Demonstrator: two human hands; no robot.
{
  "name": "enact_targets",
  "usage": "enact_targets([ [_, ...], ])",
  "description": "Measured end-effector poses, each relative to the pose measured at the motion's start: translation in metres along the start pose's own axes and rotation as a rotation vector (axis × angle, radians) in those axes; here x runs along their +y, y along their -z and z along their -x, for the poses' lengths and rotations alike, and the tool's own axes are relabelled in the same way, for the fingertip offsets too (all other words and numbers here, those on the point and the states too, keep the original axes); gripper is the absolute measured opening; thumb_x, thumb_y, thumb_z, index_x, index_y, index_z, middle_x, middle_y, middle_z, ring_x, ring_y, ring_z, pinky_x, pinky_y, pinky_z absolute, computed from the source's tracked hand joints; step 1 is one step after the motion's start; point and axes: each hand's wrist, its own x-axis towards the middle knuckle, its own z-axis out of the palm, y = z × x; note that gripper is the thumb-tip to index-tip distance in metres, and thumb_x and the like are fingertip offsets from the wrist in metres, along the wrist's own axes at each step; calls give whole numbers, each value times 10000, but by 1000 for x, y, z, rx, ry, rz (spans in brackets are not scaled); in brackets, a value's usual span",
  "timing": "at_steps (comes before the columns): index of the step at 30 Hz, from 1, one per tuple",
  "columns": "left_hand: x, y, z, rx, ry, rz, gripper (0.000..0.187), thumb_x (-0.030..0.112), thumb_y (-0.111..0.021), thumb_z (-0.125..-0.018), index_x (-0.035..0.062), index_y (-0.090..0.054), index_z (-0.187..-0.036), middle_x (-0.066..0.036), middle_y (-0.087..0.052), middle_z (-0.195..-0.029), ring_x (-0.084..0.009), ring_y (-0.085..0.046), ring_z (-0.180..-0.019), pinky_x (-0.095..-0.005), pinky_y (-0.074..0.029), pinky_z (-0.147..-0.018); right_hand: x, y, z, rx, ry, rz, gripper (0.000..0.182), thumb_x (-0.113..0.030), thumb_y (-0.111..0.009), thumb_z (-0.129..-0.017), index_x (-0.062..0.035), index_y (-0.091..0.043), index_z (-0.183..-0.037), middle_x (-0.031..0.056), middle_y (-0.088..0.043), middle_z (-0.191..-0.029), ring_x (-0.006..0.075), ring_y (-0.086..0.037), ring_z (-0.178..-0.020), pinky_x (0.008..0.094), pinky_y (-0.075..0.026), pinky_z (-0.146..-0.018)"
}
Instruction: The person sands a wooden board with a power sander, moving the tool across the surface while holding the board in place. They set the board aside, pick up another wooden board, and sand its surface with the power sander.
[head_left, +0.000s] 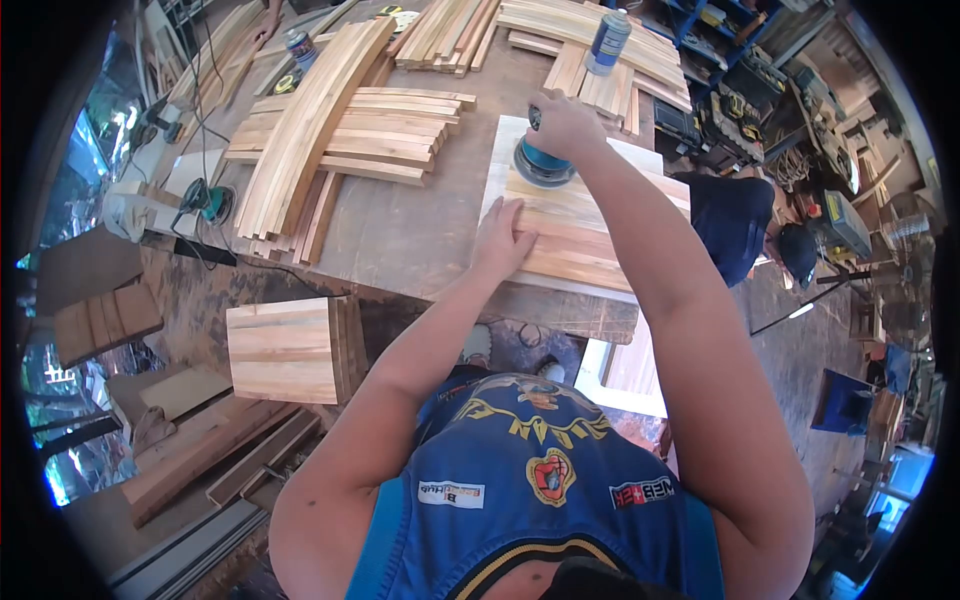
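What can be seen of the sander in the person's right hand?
The sander has a blue-green body, apparently plastic, over a dark round base. The right hand grips its top, hiding part of it. It sits base down on the striped wooden panel, towards the panel's far left corner. Whether it is running cannot be told.

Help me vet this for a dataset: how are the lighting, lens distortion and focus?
Head view: strong fisheye, black corners, long planks looking bowed; head view: daylight at the left edge burns out blue-white, while the panel shows no harsh glare; head view: left hand and right hand look fairly sharp, though the sander is partly hidden and the can's fine print unreadable.
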Motion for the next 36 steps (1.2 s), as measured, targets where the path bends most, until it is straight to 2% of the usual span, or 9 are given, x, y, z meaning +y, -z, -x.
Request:
enact_targets([
  [3, 3, 1, -2, -18, 49, 40, 640, 303, -780, -886, 106, -547, -1449, -330, -432, -1540, -465, -466, -1403, -479, -408, -1164, -15, -1, -1, -4, 27, -3, 554, -360, -691, -879, -217, -579, -1402, 164, -615, -1343, 371, -629, -1250, 499, -534, -1036],
  [8, 7, 2, 1, 4, 77, 47, 619, 321, -782, -885, 117, -572, -1430, -334, -416, -1553, -469, -477, -1396, -478, -413, -1159, -28, -4, -3, -2, 63, -1, 529, -355, -696, -878, -212, -586, -1376, 144, -608, -1346, 378, -626, -1236, 511, -529, -1021],
  [17, 4, -3, -1, 19, 68, 43, 607, 334, -773, -890, 112, -580, -1422, -327, -435, -1542, -464, -482, -1392, -479, -418, -1156, -18, 2, 14, 5, 73, -21, 551, -361, -699, -873, -217, -582, -1392, 161, -601, -1362, 387, -621, -1244, 510, -528, -1031],
  [22, 3, 0, -1, 20, 58, 14, 601, 340, -771, -887, 111, -589, -1412, -324, -462, -1520, -461, -470, -1403, -481, -410, -1164, 4, -1, 19, 27, 25, -3, 570, -367, -703, -867, -217, -578, -1403, 171, -597, -1371, 396, -621, -1251, 516, -525, -1042],
  [24, 1, -4, -1, 55, 14, -70, 593, 309, -773, -893, 82, -588, -1408, -310, -465, -1516, -419, -570, -1322, -455, -487, -1101, 14, 4, 23, 27, 1, 1, 572, -370, -703, -867, -218, -578, -1404, 172, -598, -1369, 397, -619, -1257, 518, -524, -1045],
  [25, -2, -6, -1, 51, 12, -72, 593, 309, -773, -893, 82, -588, -1408, -310, -465, -1516, -419, -570, -1322, -455, -487, -1101, 18, 6, 26, 18, -29, 16, 567, -374, -702, -869, -216, -580, -1400, 170, -598, -1369, 398, -620, -1258, 519, -525, -1042],
  [27, -5, -7, -4, 5, 73, 153, 610, 350, -759, -888, 104, -582, -1418, -310, -466, -1522, -456, -469, -1402, -491, -405, -1165, 31, 8, 33, 9, -68, 31, 561, -378, -701, -872, -215, -581, -1395, 168, -599, -1369, 398, -622, -1259, 520, -526, -1039],
  [34, -11, -10, -6, 11, 62, 147, 609, 364, -766, -874, 92, -606, -1395, -315, -490, -1494, -451, -488, -1388, -498, -424, -1146, 80, 11, 57, 17, -148, 72, 512, -383, -684, -876, -219, -596, -1354, 166, -619, -1342, 403, -635, -1228, 505, -531, -1028],
  [36, -12, -10, -5, 59, -14, 38, 608, 360, -766, -874, 89, -607, -1395, -311, -494, -1490, -447, -494, -1384, -497, -430, -1141, 97, 9, 65, 49, -164, 96, 491, -380, -682, -866, -232, -609, -1328, 164, -628, -1327, 409, -640, -1207, 504, -534, -1018],
])
